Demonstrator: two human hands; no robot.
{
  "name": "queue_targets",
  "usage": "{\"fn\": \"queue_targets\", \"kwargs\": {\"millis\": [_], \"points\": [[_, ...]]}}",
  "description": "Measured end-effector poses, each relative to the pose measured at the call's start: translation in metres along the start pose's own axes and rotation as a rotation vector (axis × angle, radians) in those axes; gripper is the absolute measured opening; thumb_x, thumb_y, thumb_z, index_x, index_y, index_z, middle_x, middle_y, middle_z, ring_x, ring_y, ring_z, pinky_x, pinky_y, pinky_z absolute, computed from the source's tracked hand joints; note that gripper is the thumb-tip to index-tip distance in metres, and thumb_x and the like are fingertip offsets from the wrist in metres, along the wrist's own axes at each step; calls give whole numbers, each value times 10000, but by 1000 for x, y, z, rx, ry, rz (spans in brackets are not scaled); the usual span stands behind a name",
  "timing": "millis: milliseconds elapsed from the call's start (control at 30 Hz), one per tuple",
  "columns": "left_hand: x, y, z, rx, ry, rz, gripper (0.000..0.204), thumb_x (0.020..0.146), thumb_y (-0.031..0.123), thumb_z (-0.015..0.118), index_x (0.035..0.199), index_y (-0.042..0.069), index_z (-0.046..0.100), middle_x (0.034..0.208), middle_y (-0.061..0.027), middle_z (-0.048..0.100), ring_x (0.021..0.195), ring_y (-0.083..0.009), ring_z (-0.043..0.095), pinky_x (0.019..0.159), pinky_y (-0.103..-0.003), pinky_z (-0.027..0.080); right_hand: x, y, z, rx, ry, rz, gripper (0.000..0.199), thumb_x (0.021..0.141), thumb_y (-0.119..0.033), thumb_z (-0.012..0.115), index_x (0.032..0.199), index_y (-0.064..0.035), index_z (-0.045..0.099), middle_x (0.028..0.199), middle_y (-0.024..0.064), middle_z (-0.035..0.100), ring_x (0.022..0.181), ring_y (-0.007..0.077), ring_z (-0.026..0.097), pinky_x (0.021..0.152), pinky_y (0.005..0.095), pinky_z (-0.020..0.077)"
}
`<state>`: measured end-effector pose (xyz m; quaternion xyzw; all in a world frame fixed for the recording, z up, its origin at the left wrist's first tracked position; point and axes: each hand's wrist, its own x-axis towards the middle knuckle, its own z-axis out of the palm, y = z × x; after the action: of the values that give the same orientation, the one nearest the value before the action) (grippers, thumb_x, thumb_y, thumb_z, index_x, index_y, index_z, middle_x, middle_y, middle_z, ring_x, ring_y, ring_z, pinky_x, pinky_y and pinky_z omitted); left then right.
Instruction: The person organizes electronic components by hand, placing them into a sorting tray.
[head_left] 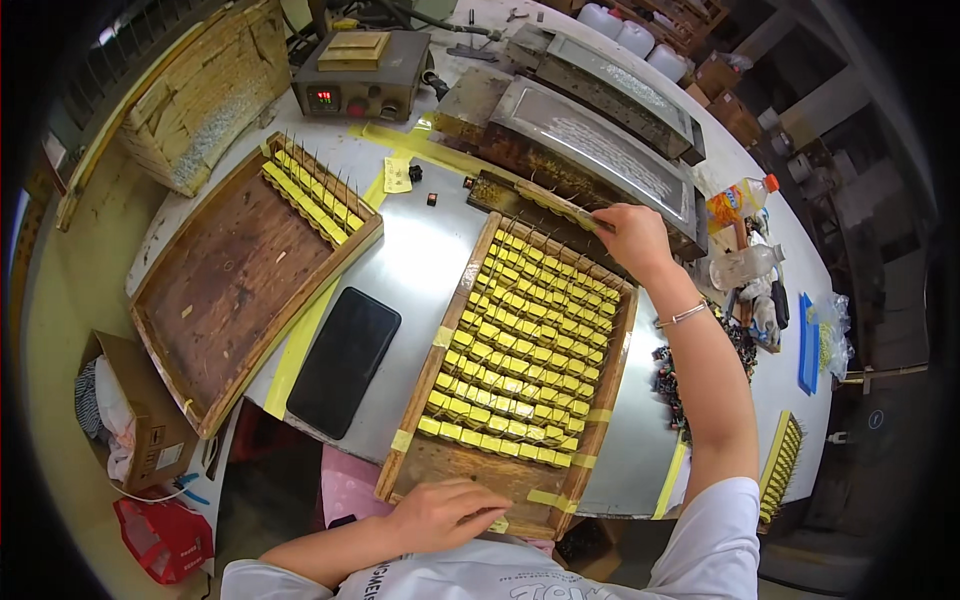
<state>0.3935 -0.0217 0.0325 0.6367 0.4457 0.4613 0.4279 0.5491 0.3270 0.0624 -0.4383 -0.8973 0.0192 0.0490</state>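
My right hand [634, 243] is closed on the right end of a narrow strip [548, 199] with thin wire pins, at the front of the dark metal trough beyond the wooden tray. That tray [619, 375] holds several rows of small yellow-wrapped blocks [520, 345] with thin wires standing up from them. Over the tray's near edge rests my left hand [450, 515], fingers loosely extended and holding nothing. A second wooden tray [225, 285] lies to the left, with a few rows of yellow blocks [310, 195] at its far end.
A black phone [344, 362] lies between the trays. Behind stand a control box [362, 75] with a red display and metal-topped machines [600, 150]. Bottles [745, 266], a heap of small dark parts [675, 385] and another pinned yellow strip [780, 468] are on the right.
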Motion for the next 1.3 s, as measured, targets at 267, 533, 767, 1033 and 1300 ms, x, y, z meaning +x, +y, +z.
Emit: {"fn": "queue_targets", "kwargs": {"millis": [267,533,767,1033,1300], "points": [[4,-4,-1,17,5,17,131,740,72,677,866,42,652,731,-91,634,633,-229,618,551,-306,499,9,-1,7,19,-97,8,235,696,-133,683,921,-64,680,888,117,651,792,293,614,731,354,495],[-3,8,4,49,17,38,129,739,75,680,861,45,650,744,-90,639,647,-228,623,561,-302,502,-7,-5,-17,-15,-52,19,239,705,-143,677,932,-68,678,882,128,649,776,297,618,714,356,495],[-1,5,8,79,1,43,131,743,73,678,866,45,644,750,-86,641,650,-227,626,563,-303,504,0,-2,-79,49,-5,65,256,704,-155,691,943,-63,674,807,147,655,696,257,632,667,328,488],[10,-4,9,52,-31,27,141,740,70,680,875,43,647,732,-85,637,634,-227,621,551,-300,502,29,35,-94,13,69,122,254,709,-164,669,946,-73,676,837,150,655,766,287,632,725,349,493],[15,-16,8,46,-52,-8,118,765,107,656,872,61,641,786,-65,641,688,-218,622,588,-301,511,52,61,-70,-45,157,69,247,718,-164,658,950,-83,675,839,127,658,769,288,628,724,353,495]]}}
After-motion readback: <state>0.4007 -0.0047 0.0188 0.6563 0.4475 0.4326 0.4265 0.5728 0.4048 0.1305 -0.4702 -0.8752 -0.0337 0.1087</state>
